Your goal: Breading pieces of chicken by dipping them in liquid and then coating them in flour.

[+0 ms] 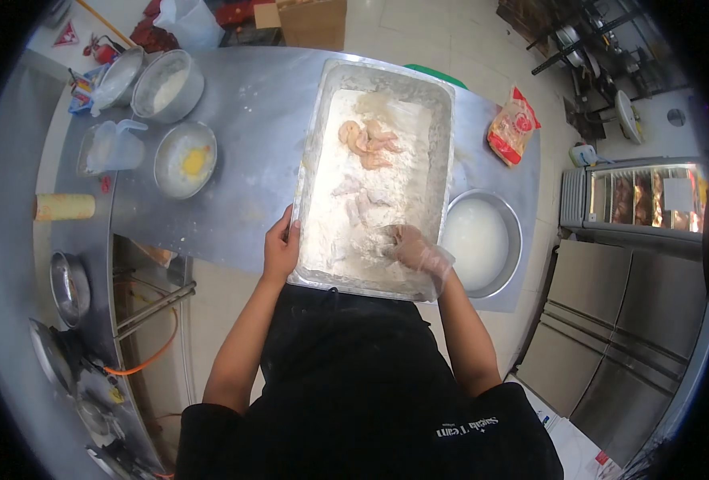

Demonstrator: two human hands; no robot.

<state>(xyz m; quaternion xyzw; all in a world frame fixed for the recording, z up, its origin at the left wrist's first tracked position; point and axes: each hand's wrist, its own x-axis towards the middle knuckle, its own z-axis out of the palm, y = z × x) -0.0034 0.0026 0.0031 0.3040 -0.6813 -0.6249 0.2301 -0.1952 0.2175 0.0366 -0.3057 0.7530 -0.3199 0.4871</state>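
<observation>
A deep rectangular metal tray point(444, 144) stretches away from me, its bottom covered with white flour point(406, 192). My left hand point(281, 246) grips its left wall near the close end, thumb over the rim. My right hand point(415, 252), in a clear plastic glove, is down inside the close right part of the tray at the flour. Its fingertips are dusted and partly hidden, so what they hold does not show. Pale raw chicken pieces point(369, 144) lie bunched in the far half. Between them and my right hand lie flour-coated pieces point(360, 196).
Right of the tray stands a round metal pan point(516, 240) of whitish liquid; behind it lies a red-and-clear bag point(514, 128). Leftward on the steel table point(246, 160) are a bowl with something yellow point(194, 162), a metal pot point(186, 100) and a plastic jug point(118, 148).
</observation>
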